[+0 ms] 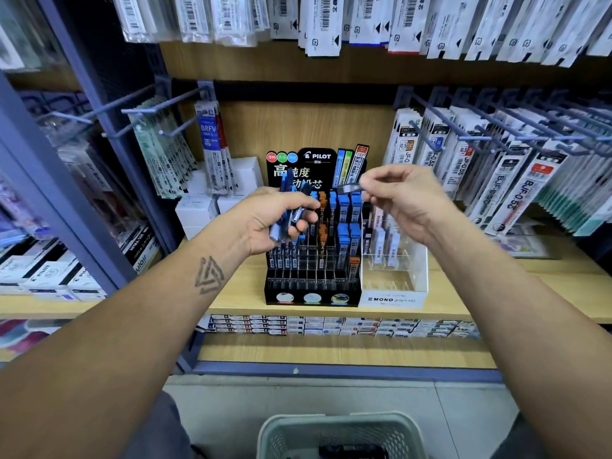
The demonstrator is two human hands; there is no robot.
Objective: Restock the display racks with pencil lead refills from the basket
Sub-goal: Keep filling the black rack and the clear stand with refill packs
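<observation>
A black Pilot display rack (311,286) stands on the wooden shelf, its slots partly filled with blue-capped and orange-capped lead refill cases. My left hand (265,220) grips a bundle of several blue lead refill cases (288,210) just in front of the rack's upper rows. My right hand (397,197) pinches a single dark refill case (351,188) between thumb and fingers, above the rack's right side. A clear Mono rack (394,286) sits right of the black one. The pale green basket (341,435) is at the bottom, with dark refill packs inside.
Blue metal hooks (463,130) with hanging pen refill packs jut out at left and right of the racks. White boxes (195,210) are stacked behind the left side. The wooden shelf (496,286) has a lower shelf with rows of small boxes beneath it.
</observation>
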